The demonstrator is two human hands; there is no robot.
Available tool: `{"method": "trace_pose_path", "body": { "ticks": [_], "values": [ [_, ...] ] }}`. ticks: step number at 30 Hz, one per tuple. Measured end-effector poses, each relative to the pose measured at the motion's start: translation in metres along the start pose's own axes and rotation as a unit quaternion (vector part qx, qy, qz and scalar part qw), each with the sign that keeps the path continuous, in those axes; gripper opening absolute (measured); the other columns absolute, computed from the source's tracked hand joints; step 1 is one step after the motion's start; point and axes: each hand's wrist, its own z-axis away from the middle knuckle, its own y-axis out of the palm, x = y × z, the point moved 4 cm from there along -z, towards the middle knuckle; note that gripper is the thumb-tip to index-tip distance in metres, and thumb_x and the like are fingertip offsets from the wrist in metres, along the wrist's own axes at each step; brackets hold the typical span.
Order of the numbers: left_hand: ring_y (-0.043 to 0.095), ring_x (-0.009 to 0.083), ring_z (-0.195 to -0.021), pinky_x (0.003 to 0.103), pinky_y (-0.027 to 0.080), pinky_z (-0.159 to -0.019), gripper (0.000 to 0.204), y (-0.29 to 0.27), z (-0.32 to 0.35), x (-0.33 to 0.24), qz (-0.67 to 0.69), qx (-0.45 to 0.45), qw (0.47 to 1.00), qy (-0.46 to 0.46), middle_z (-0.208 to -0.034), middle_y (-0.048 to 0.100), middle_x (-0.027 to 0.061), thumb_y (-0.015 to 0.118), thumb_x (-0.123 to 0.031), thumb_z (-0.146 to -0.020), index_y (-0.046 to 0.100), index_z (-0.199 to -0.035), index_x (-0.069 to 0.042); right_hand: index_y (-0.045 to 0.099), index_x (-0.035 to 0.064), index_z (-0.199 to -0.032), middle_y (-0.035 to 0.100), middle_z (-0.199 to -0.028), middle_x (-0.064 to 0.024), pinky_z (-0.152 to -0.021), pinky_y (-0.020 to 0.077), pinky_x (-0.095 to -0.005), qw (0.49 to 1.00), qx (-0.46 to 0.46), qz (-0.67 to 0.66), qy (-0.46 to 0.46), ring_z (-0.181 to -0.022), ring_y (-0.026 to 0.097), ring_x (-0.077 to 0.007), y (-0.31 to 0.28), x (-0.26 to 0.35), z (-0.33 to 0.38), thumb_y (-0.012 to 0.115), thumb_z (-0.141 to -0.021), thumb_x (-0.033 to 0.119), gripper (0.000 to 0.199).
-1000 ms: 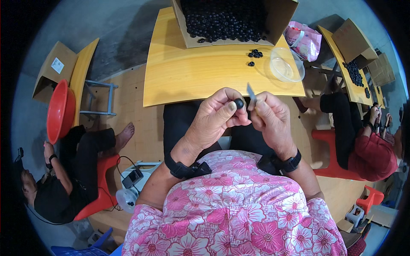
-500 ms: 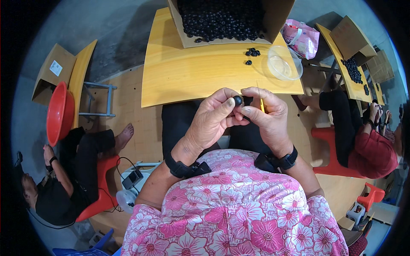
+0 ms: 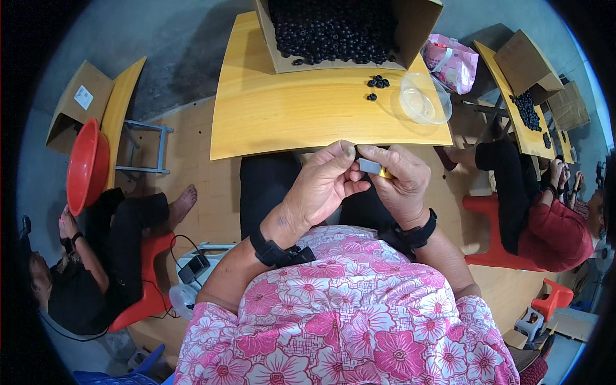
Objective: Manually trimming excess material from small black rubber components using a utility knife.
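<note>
Both hands are held together just below the near edge of the yellow tabletop (image 3: 308, 115). The right hand (image 3: 401, 183) is closed in a grip on a small grey blade with a yellow handle (image 3: 372, 167); the left hand (image 3: 324, 183) has its fingertips pressed together beside the blade, at 9 o'clock from it, probably steadying a small piece for trimming. That piece is hidden by the fingers and cannot be identified. At 12 o'clock an open cardboard box of black beads (image 3: 333, 29) is cut off by the frame; a few loose beads (image 3: 377, 82) and a clear plastic bowl (image 3: 423, 97) lie within reach, likely for sorted pieces
</note>
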Motion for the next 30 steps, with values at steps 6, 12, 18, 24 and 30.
{"method": "trace_pose_path", "body": {
  "ticks": [6,12,18,24,30],
  "values": [
    [0.055,0.0087,-0.076,0.026,0.051,-0.07,0.019,0.002,-0.002,0.007,0.03,-0.047,0.998,-0.019,-0.088,0.056,0.0011,0.05,-0.022,-0.096,0.054,-0.106,-0.007,0.07,0.0079,-0.093,0.058,-0.063,-0.0059,-0.05,0.0424,-0.0256,1.0,-0.007,0.004,-0.015,-0.053,0.056,-0.0161,-0.002,-0.002,0.005,0.071,-0.064,-0.002,0.031],
    [0.051,0.0075,-0.072,0.021,0.043,-0.061,0.021,0.021,-0.016,0.002,0.005,0.003,1.0,-0.029,-0.083,0.054,0.0,0.054,-0.025,-0.094,0.057,-0.1,-0.006,0.069,0.0041,-0.09,0.064,-0.072,-0.0009,-0.055,0.0416,-0.022,0.987,-0.071,-0.122,0.075,-0.057,0.051,-0.0079,-0.017,-0.006,0.019,0.067,-0.075,-0.002,0.016],
    [0.056,0.006,-0.071,0.022,0.054,-0.067,0.022,0.072,-0.024,0.026,-0.116,0.089,0.98,-0.131,-0.083,0.057,0.001,0.061,-0.016,-0.089,0.061,-0.105,0.0,0.063,0.0005,-0.102,0.062,-0.079,0.0002,-0.058,0.0441,-0.0198,0.815,-0.171,-0.353,0.427,-0.066,0.054,-0.0049,-0.042,-0.061,0.058,0.063,-0.085,0.008,0.019],
    [0.061,0.0077,-0.071,0.022,0.056,-0.067,0.023,0.093,-0.03,0.06,-0.116,0.129,0.963,-0.204,-0.084,0.06,0.0027,0.062,-0.012,-0.088,0.06,-0.107,0.001,0.062,0.0003,-0.104,0.063,-0.088,-0.0009,-0.066,0.0462,-0.0198,0.898,-0.073,-0.28,0.332,-0.074,0.056,-0.006,-0.049,-0.069,0.075,0.062,-0.087,0.01,0.019],
    [0.065,0.01,-0.071,0.019,0.055,-0.064,0.023,0.113,-0.024,0.08,-0.11,0.168,0.944,-0.262,-0.091,0.064,0.005,0.063,-0.011,-0.088,0.06,-0.107,0.001,0.063,0.0052,-0.095,0.058,-0.084,0.0043,-0.067,0.0399,-0.0174,0.846,-0.077,-0.284,0.444,-0.074,0.049,-0.0023,-0.038,-0.062,0.072,0.062,-0.089,0.014,0.011]
  ]
}}
